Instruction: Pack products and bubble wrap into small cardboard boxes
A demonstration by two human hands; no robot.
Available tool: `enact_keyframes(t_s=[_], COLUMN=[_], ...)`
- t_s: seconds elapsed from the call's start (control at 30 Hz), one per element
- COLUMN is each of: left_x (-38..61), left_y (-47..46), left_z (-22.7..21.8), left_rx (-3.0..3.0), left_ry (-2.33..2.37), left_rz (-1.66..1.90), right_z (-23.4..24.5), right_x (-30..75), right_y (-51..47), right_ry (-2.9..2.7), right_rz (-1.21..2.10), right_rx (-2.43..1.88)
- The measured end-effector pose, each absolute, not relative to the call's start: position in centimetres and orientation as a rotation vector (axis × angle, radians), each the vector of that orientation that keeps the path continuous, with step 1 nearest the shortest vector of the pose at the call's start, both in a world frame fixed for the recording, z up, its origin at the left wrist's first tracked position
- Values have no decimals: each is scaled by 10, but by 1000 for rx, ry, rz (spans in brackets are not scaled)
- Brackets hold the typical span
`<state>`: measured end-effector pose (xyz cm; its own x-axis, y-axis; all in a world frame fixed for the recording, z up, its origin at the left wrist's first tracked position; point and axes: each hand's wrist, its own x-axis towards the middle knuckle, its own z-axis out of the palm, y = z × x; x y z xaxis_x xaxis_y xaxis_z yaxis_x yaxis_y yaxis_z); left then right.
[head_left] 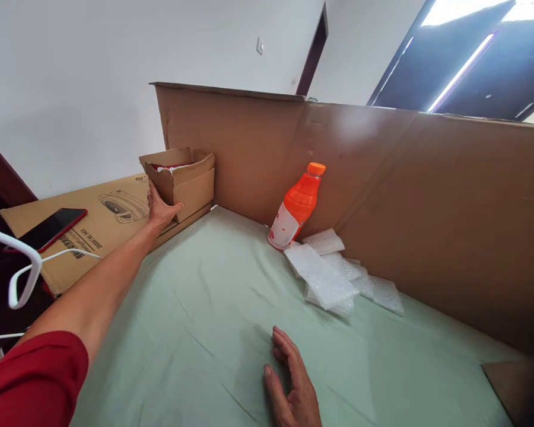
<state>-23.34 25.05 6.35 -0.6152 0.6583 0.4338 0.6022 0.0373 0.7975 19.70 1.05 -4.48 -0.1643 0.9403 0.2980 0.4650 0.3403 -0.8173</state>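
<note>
My left hand (161,209) reaches far out and grips the near side of a small open cardboard box (183,179), thumb on its front face. The box stands on a flat printed carton (101,224) at the far left. My right hand (292,385) lies flat on the pale green sheet (196,332) near the bottom edge, fingers stretched out, holding nothing. An orange bottle (296,206) with a white label leans against the tall cardboard wall (382,178). Several bubble-wrap pieces (333,273) lie beside it.
A dark phone with a red edge (53,228) rests on the flat carton. A white hanger (22,267) shows at the left. White walls and a dark doorway rise behind the cardboard.
</note>
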Motion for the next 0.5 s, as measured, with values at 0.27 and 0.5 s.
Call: enact_keyframes(t_s=[0.27, 0.5], left_x=[-191, -96], left_y=[223, 81], left_z=[29, -28], left_rx=[1415, 1950], left_ry=[2176, 1736], left_rz=[1483, 1093], right_z=[-52, -28], right_x=[202, 179], right_y=[14, 7], right_ry=[-1848, -1865], right_rz=[696, 582], right_rx=[-1191, -1180])
